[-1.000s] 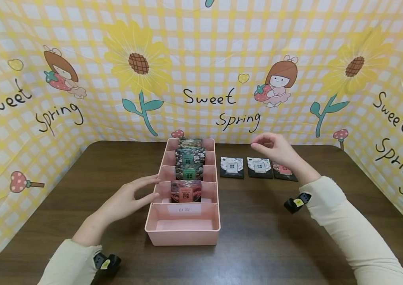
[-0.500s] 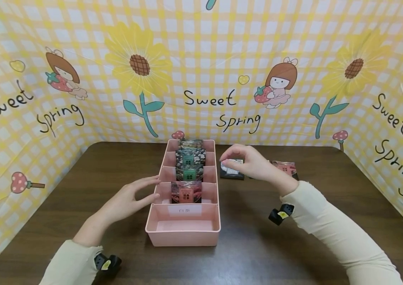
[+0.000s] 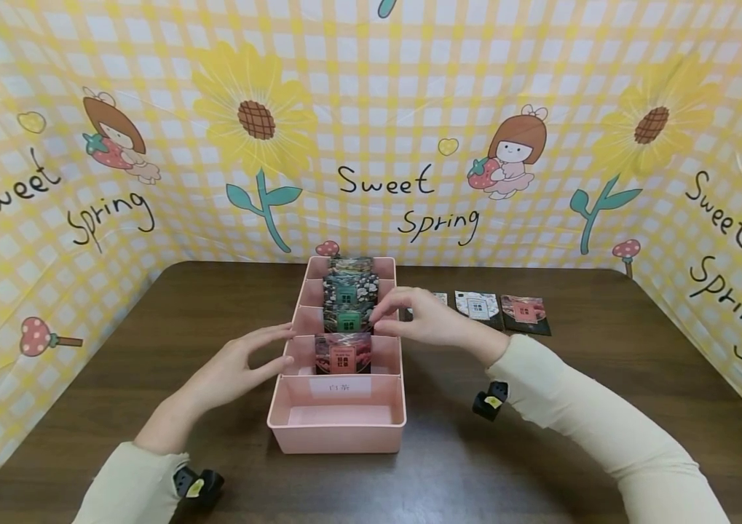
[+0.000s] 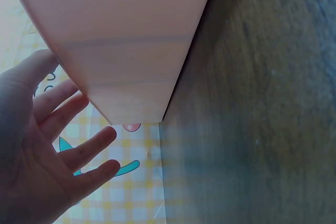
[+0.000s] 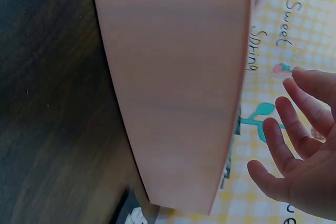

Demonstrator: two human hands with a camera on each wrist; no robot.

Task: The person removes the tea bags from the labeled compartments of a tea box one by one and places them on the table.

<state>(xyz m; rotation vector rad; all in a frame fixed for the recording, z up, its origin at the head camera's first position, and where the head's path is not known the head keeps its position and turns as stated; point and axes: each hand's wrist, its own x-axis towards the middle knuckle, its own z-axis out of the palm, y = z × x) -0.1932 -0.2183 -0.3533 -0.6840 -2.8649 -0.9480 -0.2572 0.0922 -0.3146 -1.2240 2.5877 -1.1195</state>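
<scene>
A pink divided box (image 3: 336,438) holds upright tea packets in its compartments. My left hand (image 3: 223,367) rests its straight fingers and thumb against the box's left rim; in the left wrist view, the spread fingers (image 4: 79,153) lie beside the pink wall. Over the right rim reaches my right hand (image 3: 432,318), its fingertips beside the right edge of a green tea packet (image 3: 347,320). In the right wrist view, the right hand (image 5: 304,150) has loosely bent fingers with nothing between them. In front of the green packet stands a red tea packet (image 3: 343,355).
Right of the box lie a white-and-black packet (image 3: 478,307) and a red-and-black packet (image 3: 525,313). Another packet (image 3: 439,298) is mostly hidden behind my right hand. The front compartment bears a white label (image 3: 340,386). A patterned cloth (image 3: 371,131) hangs behind the brown table (image 3: 226,291).
My right hand has moved left from above the loose packets to the box's right rim, near the green packet. My left hand has stayed at the left rim.
</scene>
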